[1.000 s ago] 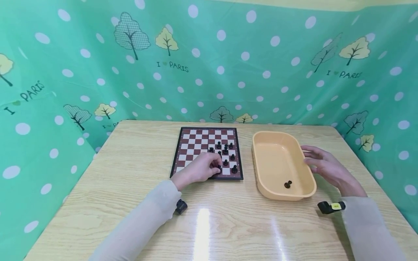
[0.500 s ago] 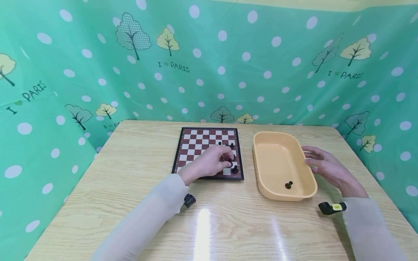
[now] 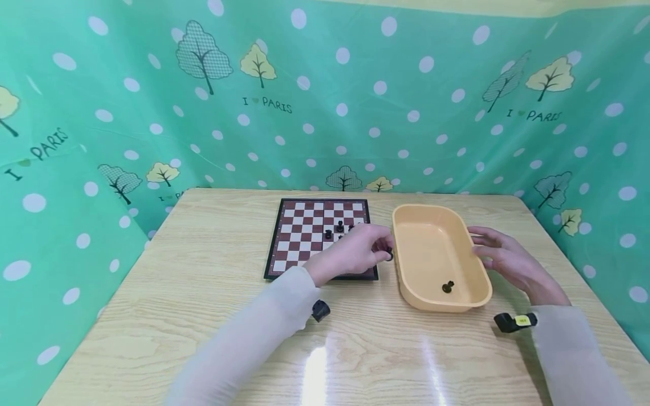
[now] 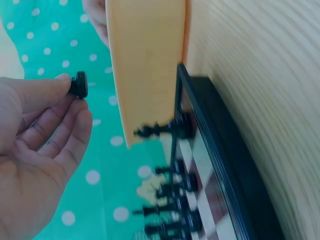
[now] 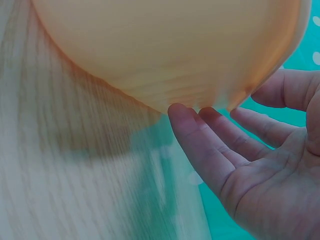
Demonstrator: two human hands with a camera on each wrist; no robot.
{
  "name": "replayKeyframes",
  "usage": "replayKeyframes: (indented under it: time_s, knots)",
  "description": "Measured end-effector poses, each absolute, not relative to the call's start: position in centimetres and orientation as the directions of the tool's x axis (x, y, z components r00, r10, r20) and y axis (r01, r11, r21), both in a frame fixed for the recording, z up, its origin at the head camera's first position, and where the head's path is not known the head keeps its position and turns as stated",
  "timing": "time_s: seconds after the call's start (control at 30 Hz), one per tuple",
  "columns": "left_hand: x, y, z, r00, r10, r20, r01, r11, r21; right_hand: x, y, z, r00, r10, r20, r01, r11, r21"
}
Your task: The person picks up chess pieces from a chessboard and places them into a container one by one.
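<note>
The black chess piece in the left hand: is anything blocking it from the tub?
Only the tub's side wall: the black chess piece, pinched by the left hand, is just outside it. It looks higher than that wall, so it could probably pass over. Nothing else visible is between; the right hand is on the opposite side.

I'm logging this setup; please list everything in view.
table: one, pale wood, centre
chessboard: one, brown and white, on table
board pieces: several, some hidden, black, on chessboard
tray: one, pale orange, right of chessboard
tray piece: one, black, inside near end
held piece: one, black, in left hand
backdrop: one, green, behind table
wrist cameras: two, black, at wrists
sleeves: two, pale grey, on arms
left hand: one, over chessboard
right hand: one, right of tray
</note>
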State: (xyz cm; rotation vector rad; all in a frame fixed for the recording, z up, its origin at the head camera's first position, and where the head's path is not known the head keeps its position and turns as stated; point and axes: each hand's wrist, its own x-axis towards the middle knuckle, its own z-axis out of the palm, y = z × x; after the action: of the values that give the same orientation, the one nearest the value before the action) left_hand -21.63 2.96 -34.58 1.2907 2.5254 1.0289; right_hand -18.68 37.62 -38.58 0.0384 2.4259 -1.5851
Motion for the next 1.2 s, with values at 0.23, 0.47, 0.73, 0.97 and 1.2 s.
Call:
replayKeyframes:
  time_s: [0.23, 0.47, 0.73, 0.97, 1.2]
  knots:
    - [-20.8, 6.3, -34.6, -0.597, 0.784, 0.173, 0.683, 0.383, 0.621, -18.6, 37.6, -38.5, -0.971, -0.109, -0.215, 0.155, 0.402, -0.903]
    - [-20.1, 9.2, -35.0, -0.527, 0.834, 0.163, 0.731, 0.346, 0.589, -18.7, 37.6, -38.4, -0.969, -0.110, -0.220, 0.160, 0.397, -0.904]
    - [-20.5, 11.4, -36.0, -0.484, 0.864, 0.138, 0.764, 0.340, 0.549, -18.8, 37.8, -38.4, -0.969, -0.123, -0.214, 0.152, 0.387, -0.910]
    - [-20.6, 12.2, -37.0, -0.515, 0.855, 0.061, 0.732, 0.401, 0.551, -19.0, 37.7, -38.8, -0.968, -0.120, -0.222, 0.159, 0.392, -0.906]
    - [-20.9, 13.2, -37.7, -0.510, 0.860, 0.029, 0.771, 0.442, 0.459, -18.8, 37.8, -38.9, -0.970, -0.121, -0.213, 0.151, 0.389, -0.909]
